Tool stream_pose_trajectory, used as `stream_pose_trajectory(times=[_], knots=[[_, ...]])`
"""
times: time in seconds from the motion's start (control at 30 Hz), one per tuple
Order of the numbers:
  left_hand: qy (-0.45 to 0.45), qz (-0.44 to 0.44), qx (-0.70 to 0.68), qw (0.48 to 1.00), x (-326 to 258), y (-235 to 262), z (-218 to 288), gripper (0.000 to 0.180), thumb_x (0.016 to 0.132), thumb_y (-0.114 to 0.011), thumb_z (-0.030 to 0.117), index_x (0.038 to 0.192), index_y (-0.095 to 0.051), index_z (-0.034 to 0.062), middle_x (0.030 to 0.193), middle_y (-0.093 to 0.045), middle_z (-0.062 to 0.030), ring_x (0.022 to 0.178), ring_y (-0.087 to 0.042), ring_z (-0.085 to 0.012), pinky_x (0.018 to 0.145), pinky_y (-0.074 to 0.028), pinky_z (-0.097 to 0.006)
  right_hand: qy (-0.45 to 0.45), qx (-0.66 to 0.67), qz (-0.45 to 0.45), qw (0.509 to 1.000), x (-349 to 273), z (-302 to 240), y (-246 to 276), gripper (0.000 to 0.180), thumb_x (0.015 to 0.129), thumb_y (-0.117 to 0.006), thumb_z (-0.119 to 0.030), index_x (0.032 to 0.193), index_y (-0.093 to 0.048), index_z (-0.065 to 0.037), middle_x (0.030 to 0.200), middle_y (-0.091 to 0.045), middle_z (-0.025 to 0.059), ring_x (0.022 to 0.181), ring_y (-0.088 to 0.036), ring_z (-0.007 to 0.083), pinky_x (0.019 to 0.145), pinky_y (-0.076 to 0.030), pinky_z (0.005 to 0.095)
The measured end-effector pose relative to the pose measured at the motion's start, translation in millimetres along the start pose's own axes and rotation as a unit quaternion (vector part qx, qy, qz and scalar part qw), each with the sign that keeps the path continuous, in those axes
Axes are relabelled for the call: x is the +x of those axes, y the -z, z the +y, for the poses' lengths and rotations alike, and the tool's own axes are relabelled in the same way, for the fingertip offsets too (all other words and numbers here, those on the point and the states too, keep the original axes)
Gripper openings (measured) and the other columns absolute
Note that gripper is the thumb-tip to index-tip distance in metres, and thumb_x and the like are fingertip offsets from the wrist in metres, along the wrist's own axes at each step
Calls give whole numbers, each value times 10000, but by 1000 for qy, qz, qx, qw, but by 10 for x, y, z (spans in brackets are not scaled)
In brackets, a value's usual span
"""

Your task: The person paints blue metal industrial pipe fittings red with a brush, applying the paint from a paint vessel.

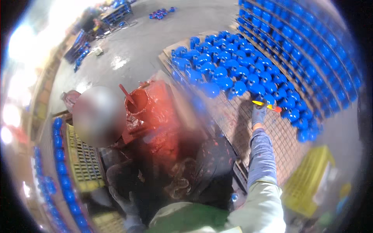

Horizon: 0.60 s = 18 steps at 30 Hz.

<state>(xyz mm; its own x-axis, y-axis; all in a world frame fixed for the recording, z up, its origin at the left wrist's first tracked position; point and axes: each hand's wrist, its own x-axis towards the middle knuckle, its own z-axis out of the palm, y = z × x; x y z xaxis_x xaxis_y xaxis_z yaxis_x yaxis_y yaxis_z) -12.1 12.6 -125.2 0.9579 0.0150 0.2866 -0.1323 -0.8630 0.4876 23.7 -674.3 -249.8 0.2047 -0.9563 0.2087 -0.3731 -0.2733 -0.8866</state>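
My right hand (259, 115), in a grey glove, reaches forward over a wire-mesh rack (285, 147). It is closed around a narrow yellow-and-orange piece (274, 108) that shows on both sides of the fingers; its kind I cannot make out. Just beyond the hand stand glossy blue-painted castings (252, 79), packed in rows with round openings facing up. My left hand (126, 204), also gloved, hangs low at the left with its fingers apart, apparently empty and somewhat blurred.
A person (99, 116) is close at the left, beside a red paint-covered trough (159, 120) with a red bucket (136, 103). Tall racks of blue castings (307, 42) rise at the right. Yellow crates stand lower right (309, 180) and left (83, 159).
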Motion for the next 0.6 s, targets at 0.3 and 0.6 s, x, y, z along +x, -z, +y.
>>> stream_pose_trajectory(times=[0.3,0.6], knots=[[33,6,-31,999,42,-28,195,846,791,-639,184,1460,-153,9,1506,-172,-208,1405,-161,-332,1150,-123,-415,140,-246,-33,959,529,262,109,631,754,-701,-194,1291,-412,-34,1194,-509,267,1132,-487,428,931,-422,454],[-85,27,95,991,235,49,626,665,798,-620,225,1366,-343,17,1414,-322,-241,1318,-288,-428,1091,-233,-512,56,236,8,970,-720,278,999,443,783,-617,14,1199,-479,-45,1139,-498,69,1061,-490,189,931,-406,312]])
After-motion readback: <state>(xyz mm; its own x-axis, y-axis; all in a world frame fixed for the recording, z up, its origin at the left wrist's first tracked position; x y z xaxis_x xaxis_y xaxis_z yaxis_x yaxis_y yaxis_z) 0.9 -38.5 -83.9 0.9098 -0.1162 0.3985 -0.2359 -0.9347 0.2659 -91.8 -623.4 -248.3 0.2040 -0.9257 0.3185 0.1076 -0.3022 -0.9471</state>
